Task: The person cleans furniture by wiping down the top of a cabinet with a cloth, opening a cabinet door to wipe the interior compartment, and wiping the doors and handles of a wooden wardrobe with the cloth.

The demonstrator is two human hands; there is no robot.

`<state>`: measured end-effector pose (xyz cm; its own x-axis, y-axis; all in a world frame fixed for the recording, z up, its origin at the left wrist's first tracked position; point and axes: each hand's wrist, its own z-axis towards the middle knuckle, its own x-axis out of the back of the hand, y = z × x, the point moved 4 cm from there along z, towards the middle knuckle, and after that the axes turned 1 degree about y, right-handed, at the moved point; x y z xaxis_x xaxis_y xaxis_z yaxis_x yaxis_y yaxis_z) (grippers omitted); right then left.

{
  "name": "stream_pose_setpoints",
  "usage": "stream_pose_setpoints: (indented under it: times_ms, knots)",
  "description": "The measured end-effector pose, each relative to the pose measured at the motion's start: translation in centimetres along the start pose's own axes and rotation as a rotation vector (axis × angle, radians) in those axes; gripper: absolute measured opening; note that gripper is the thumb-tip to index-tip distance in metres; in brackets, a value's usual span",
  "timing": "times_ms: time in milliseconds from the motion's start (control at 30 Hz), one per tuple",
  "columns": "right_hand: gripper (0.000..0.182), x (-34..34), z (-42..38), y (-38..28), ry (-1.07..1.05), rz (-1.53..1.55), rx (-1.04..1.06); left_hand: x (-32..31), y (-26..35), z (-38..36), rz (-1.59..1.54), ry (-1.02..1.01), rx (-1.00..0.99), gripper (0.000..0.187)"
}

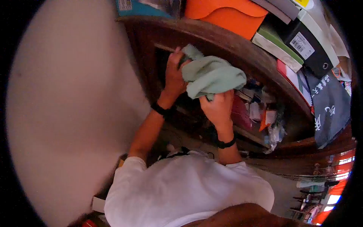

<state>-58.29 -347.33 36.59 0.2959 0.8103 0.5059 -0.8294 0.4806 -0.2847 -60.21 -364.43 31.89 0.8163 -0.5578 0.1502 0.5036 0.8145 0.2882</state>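
A pale green cloth (213, 75), bunched and folded over itself, is held up in front of a dark wooden cabinet (162, 32). My left hand (176, 73) grips its left end, with the fingers curled at the raised corner. From below, my right hand (219, 108) holds the cloth's lower right part, and its fingertips are partly covered by the folds. Each wrist wears a black band. Behind the cloth, the cabinet's open compartment is partly hidden.
Several boxes line the cabinet top, among them an orange box (230, 15) and a black shoe box (308, 47). A dark bag with white characters (329, 106) hangs at the right. Small items and clear plastic (276, 132) fill the compartment. A plain wall (75, 94) stands left.
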Motion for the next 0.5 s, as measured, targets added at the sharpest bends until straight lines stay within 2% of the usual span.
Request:
stream_pose_setpoints:
  times_ms: [33, 100, 167, 233, 267, 300, 333, 400, 467, 500]
  knots:
    - [0.044, -0.9, 0.3, 0.0, 0.021, 0.016, -0.006, 0.6, -1.0, 0.2, -0.023, 0.033, 0.025, 0.048]
    - [0.044, -3.9, 0.5, -0.4, -0.052, -0.173, 0.023, 2.4, -1.2, -0.4, 0.347, 0.055, -0.068, 0.048]
    - [0.042, -4.5, 1.6, -1.8, -0.022, -0.187, 0.053, 4.3, 0.1, 0.6, 0.419, -0.030, -0.076, 0.048]
    - [0.040, -5.1, 2.4, -2.8, -0.015, -0.206, 0.073, 5.7, -0.3, 0.6, 0.284, 0.014, 0.075, 0.048]
    - [0.039, -6.2, 2.9, -3.0, -0.121, -0.130, 0.037, 6.7, -0.1, 1.1, 0.164, 0.105, 0.087, 0.047]
    - [0.038, -7.3, 3.5, -3.3, -0.221, -0.058, 0.007, 7.1, -0.1, 0.8, 0.169, 0.089, 0.093, 0.047]
    - [0.032, -7.8, 4.2, -4.4, -0.171, 0.025, 0.059, 7.6, -0.2, 0.9, 0.115, 0.139, 0.100, 0.047]
    - [0.030, -8.9, 3.7, -4.7, -0.202, 0.020, 0.069, 8.2, -0.3, 1.3, 0.057, 0.186, 0.100, 0.047]
    - [0.030, -8.8, 3.3, -4.3, -0.240, 0.006, 0.088, 6.9, -0.2, 1.8, -0.018, -0.005, 0.189, 0.050]
    - [0.029, -7.4, 3.0, -3.9, -0.167, 0.004, 0.086, 6.1, -0.1, 1.8, -0.059, -0.097, 0.233, 0.052]
